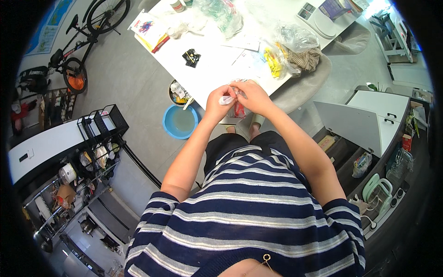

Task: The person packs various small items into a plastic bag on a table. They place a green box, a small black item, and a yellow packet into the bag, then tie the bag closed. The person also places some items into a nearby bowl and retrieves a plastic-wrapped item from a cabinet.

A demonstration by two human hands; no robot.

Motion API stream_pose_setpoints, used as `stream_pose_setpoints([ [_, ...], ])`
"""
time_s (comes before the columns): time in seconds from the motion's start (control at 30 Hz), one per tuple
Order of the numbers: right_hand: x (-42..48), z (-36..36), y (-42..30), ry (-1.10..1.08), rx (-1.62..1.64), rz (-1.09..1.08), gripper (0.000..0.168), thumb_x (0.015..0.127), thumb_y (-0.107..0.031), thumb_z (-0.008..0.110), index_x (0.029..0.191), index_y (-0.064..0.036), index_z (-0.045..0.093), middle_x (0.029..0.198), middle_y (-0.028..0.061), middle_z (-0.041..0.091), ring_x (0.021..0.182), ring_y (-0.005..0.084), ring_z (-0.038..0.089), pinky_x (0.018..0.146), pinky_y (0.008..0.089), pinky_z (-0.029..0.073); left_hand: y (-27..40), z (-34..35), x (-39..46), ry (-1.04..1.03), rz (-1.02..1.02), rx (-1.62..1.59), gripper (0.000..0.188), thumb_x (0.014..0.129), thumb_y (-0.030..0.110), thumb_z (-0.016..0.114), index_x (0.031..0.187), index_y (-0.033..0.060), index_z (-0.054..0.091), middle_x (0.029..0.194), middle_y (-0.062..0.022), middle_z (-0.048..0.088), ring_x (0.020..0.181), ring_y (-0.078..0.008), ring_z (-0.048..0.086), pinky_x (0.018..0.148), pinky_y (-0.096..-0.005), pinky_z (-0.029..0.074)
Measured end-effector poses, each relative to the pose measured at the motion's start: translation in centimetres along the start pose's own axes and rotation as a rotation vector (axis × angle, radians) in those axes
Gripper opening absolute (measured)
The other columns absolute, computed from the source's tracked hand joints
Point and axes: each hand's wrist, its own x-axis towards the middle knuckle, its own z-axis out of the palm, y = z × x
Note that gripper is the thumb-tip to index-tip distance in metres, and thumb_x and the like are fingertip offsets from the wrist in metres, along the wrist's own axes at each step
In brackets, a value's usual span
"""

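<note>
My left hand [218,102] and my right hand [254,97] meet at the near corner of the white table [207,78]. Between them they pinch a thin plastic bag [238,110] with red print, which hangs down past the corner. A whitish tuft of the bag sticks out from my left fingers. What the bag holds is hard to make out. Farther up the table are a small heap of black packets [191,57], a clear bag with yellow packets [272,64] and a striped brown cloth [306,59].
A blue basin [180,122] of cloudy water stands on the floor beside a waste bin [179,92]. A grey chair [304,86] is tucked at the table's right side. At the right, a cabinet door [349,121] hangs open. A black rack [104,121] stands left.
</note>
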Motion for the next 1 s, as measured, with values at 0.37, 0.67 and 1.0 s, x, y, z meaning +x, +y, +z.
stream_pose_setpoints([
  [0.37, -0.5, 1.2, -0.4, 0.076, 0.334, 0.242, 0.028, 0.088, -0.012, 0.063, 0.113, -0.003, 0.071, 0.092, 0.0170, 0.073, 0.083, 0.0320, 0.069, 0.079, 0.0403, 0.055, -1.4, 1.6, 0.7, 0.436, 0.092, 0.445, 0.015, 0.081, 0.012, 0.071, 0.092, 0.0063, 0.062, 0.086, -0.0107, 0.061, 0.074, -0.0294, 0.061, 0.066, -0.0386, 0.049],
  [0.67, -0.8, 2.4, 3.1, 0.015, 0.479, 0.382, 0.020, 0.085, -0.010, 0.074, 0.103, -0.002, 0.076, 0.084, 0.0105, 0.075, 0.077, 0.0183, 0.070, 0.075, 0.0311, 0.055, -1.4, 1.6, -0.8, 0.288, 0.068, 0.197, 0.013, 0.081, 0.012, 0.074, 0.090, 0.0057, 0.066, 0.083, -0.0090, 0.066, 0.073, -0.0233, 0.065, 0.067, -0.0329, 0.051],
  [1.0, -1.1, 3.6, 3.3, 0.171, 0.478, 0.440, 0.014, 0.082, -0.010, 0.073, 0.092, 0.000, 0.074, 0.074, 0.0078, 0.072, 0.070, 0.0159, 0.070, 0.067, 0.0297, 0.053, -2.6, 0.9, -0.7, 0.170, 0.083, 0.018, 0.017, 0.079, 0.003, 0.073, 0.096, 0.0054, 0.075, 0.091, -0.0076, 0.071, 0.086, -0.0239, 0.069, 0.077, -0.0300, 0.054],
])
